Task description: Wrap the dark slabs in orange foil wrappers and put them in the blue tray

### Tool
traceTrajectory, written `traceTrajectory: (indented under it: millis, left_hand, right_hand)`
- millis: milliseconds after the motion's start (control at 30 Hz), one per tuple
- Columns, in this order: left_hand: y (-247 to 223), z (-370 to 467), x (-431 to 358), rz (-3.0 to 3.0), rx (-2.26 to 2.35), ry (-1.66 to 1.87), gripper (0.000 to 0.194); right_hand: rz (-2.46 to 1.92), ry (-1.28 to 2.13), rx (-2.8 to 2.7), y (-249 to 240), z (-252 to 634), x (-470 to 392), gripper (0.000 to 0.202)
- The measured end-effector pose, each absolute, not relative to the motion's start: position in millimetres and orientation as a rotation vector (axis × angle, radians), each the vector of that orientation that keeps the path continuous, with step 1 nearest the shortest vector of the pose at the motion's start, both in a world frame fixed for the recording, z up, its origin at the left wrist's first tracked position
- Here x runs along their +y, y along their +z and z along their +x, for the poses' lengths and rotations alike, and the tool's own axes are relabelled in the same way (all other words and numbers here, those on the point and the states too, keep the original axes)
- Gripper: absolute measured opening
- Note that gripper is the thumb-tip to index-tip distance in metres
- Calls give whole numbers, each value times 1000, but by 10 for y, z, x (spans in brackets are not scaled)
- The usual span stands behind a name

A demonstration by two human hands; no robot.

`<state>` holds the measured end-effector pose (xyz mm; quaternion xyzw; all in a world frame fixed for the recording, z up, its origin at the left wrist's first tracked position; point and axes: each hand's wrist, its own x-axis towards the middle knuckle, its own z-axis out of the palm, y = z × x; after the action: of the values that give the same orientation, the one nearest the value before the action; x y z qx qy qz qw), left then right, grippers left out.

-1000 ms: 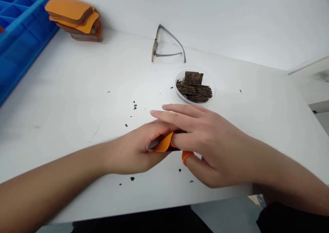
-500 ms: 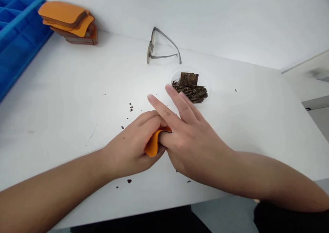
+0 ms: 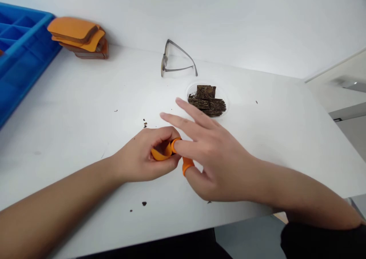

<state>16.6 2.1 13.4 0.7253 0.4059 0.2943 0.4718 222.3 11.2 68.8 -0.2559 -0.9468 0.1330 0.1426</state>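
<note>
My left hand (image 3: 148,152) is curled round a bent orange sheet (image 3: 160,155), thin and flexible, with a darker inner side. From the right, my right hand (image 3: 211,152) meets it, thumb and index finger bent in toward the sheet and the other fingers stretched out. Orange covers like finger cots (image 3: 188,165) show on that thumb and index finger. Their tips are partly hidden by my left hand. Just beyond the hands, a clear round dish (image 3: 225,93) holds dark brown, flaky thin squares (image 3: 208,104), most standing in rows and one lying on top.
Folded glasses (image 3: 179,69) lie behind the dish. At the back left, a stack of orange sheets (image 3: 76,32) stands beside a blue divided crate (image 3: 31,57). Dark crumbs (image 3: 144,203) are scattered over the white table (image 3: 85,110). The table's front edge runs below my forearms.
My left hand has turned, so more of the curled orange sheet's inside shows. My right thumb and index finger have come into sight with orange covers. The whole view has shifted slightly.
</note>
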Motion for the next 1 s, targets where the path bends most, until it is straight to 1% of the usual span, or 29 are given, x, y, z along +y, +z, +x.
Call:
traceTrajectory:
  millis: [133,367,433,533,600,700,833,1000]
  left_hand:
    - [106,129,43,1707,971,712,16]
    - [101,145,60,1908,959,965,28]
    - [116,155,59,1999,992,1003,26]
    - [109,155,47,2097,1038,988,12]
    - [88,144,42,2091,1066,958,10]
    - [70,130,47,2006,1119,956,18]
    - [85,157,52,1829,1181,970,21]
    - [14,231,17,1555,994,1117,40]
  right_hand:
    - [-809,557,-2666,825,2280,151,14]
    - [-673,810,-2676,880,2301,247,24]
    - [-675,822,-2673,860,2298,266,25]
    - [-667,891,-2667,821,2285,283,28]
    - [-672,942,-2658,795,2275,289,31]
    - [-723,973,-2669,759,2269,295,36]
    - [-797,1013,-2678,712,2267,314,32]
    - [-812,1043,-2645,643,2266,346,41]
